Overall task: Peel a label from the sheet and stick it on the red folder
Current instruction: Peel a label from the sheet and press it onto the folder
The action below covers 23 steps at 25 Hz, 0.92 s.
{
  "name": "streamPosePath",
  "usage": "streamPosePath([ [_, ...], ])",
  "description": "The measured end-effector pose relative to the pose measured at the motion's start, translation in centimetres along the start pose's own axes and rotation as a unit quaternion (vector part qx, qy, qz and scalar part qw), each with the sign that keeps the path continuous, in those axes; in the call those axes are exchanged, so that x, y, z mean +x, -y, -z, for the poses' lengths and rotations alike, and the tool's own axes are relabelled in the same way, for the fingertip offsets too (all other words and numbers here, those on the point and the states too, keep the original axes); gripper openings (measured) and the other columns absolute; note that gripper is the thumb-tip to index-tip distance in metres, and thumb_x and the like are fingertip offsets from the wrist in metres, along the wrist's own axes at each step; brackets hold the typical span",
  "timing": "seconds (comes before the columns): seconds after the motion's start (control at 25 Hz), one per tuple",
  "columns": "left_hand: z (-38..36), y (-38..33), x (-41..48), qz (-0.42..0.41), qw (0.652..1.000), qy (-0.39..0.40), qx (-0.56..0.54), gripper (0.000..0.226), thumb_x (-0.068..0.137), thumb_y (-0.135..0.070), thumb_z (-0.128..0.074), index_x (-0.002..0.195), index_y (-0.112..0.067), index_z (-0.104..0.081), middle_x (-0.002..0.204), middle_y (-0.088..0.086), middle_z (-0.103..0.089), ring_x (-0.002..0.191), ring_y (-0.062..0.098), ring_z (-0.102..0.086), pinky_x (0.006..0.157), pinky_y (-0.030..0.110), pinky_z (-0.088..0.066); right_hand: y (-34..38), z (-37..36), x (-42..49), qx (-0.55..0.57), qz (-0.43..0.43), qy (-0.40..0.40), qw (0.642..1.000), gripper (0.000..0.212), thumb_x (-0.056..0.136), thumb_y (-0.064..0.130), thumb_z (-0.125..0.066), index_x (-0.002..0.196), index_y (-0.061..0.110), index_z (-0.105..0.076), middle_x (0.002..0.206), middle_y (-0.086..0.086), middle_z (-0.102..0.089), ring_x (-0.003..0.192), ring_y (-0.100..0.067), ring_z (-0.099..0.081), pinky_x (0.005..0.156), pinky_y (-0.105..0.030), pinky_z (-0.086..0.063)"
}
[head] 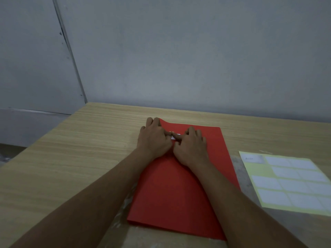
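The red folder [180, 194] lies flat on the wooden table, its long side running away from me. A small white label [174, 136] sits near the folder's far end, mostly covered by fingers. My left hand [154, 138] and my right hand [190, 145] rest side by side on the folder, fingertips pressed down on the label from either side. The label sheet [290, 179], pale yellow backing with several white labels, lies to the right of the folder; a gap at its upper left shows bare backing.
The wooden table [80, 158] stretches wide to the left of the folder. A grey wall stands right behind the table's far edge. The table's left edge drops off to the floor at the far left.
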<state>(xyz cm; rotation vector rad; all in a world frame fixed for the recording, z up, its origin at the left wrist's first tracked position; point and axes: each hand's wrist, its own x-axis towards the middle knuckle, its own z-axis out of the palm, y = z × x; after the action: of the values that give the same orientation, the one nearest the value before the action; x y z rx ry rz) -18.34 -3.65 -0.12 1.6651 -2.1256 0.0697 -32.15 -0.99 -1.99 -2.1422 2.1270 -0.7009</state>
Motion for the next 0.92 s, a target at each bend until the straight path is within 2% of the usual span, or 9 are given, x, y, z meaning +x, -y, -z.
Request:
streamPosePath([
  [0.12,-0.2,0.1,0.1,-0.006,1.000,-0.005,0.004,0.040,0.084,-0.035,-0.043,0.084,-0.010,-0.074,0.101,0.004,-0.053,0.108,0.026,-0.044,0.079,0.039,-0.043,0.0,0.0,-0.1,-0.012,0.014,0.003,1.000,0.047,0.088,0.037,-0.040,0.128,0.039,-0.064,0.112,-0.001,-0.047,0.108,-0.023,-0.039,0.086,-0.038,-0.029],
  [0.2,-0.3,0.0,0.0,0.023,0.999,-0.024,0.003,0.041,0.083,-0.039,-0.044,0.080,-0.010,-0.073,0.100,0.005,-0.055,0.107,0.026,-0.046,0.079,0.040,-0.043,0.1,0.0,-0.2,-0.010,0.012,-0.009,1.000,0.048,0.088,0.037,-0.039,0.129,0.038,-0.065,0.111,-0.001,-0.047,0.107,-0.023,-0.040,0.086,-0.039,-0.031],
  [0.28,-0.3,-0.1,0.0,0.061,0.997,-0.048,0.021,0.039,0.084,-0.038,-0.046,0.080,-0.010,-0.072,0.099,0.006,-0.057,0.104,0.026,-0.047,0.077,0.040,-0.040,0.3,0.0,-0.2,-0.002,-0.001,-0.024,1.000,0.049,0.088,0.033,-0.040,0.129,0.030,-0.068,0.111,-0.004,-0.049,0.108,-0.025,-0.041,0.087,-0.041,-0.034],
  [0.4,-0.1,-0.2,-0.1,0.083,0.993,-0.070,0.040,0.034,0.084,-0.034,-0.050,0.077,-0.006,-0.067,0.097,0.007,-0.058,0.103,0.027,-0.049,0.076,0.041,-0.040,0.5,0.1,-0.3,0.025,-0.034,-0.057,0.998,0.041,0.090,0.028,-0.044,0.116,0.016,-0.075,0.111,-0.008,-0.054,0.109,-0.028,-0.045,0.089,-0.044,-0.040],
  [0.56,0.0,-0.1,-0.2,0.060,0.994,-0.064,0.058,0.032,0.086,-0.034,-0.051,0.077,-0.008,-0.068,0.095,0.004,-0.057,0.102,0.025,-0.049,0.074,0.039,-0.041,0.5,0.3,-0.4,0.061,-0.050,-0.079,0.994,0.035,0.088,0.022,-0.048,0.100,0.009,-0.077,0.104,-0.009,-0.057,0.105,-0.028,-0.049,0.087,-0.042,-0.042],
  [0.72,0.3,0.0,-0.2,0.004,0.998,-0.052,0.036,0.028,0.082,-0.024,-0.052,0.069,-0.006,-0.067,0.086,0.002,-0.055,0.096,0.024,-0.050,0.067,0.038,-0.042,0.5,0.7,-0.6,0.091,-0.053,-0.074,0.992,0.030,0.085,0.018,-0.051,0.094,0.008,-0.078,0.094,-0.006,-0.054,0.101,-0.027,-0.050,0.086,-0.044,-0.045],
  [0.92,0.2,0.1,-0.1,-0.056,0.998,-0.013,-0.024,0.027,0.077,-0.020,-0.048,0.060,-0.004,-0.062,0.077,-0.003,-0.046,0.090,0.023,-0.049,0.066,0.032,-0.029,0.4,1.0,-0.6,0.092,-0.022,-0.035,0.995,0.024,0.087,0.019,-0.051,0.082,0.006,-0.071,0.088,-0.003,-0.052,0.094,-0.025,-0.049,0.083,-0.042,-0.042],
])
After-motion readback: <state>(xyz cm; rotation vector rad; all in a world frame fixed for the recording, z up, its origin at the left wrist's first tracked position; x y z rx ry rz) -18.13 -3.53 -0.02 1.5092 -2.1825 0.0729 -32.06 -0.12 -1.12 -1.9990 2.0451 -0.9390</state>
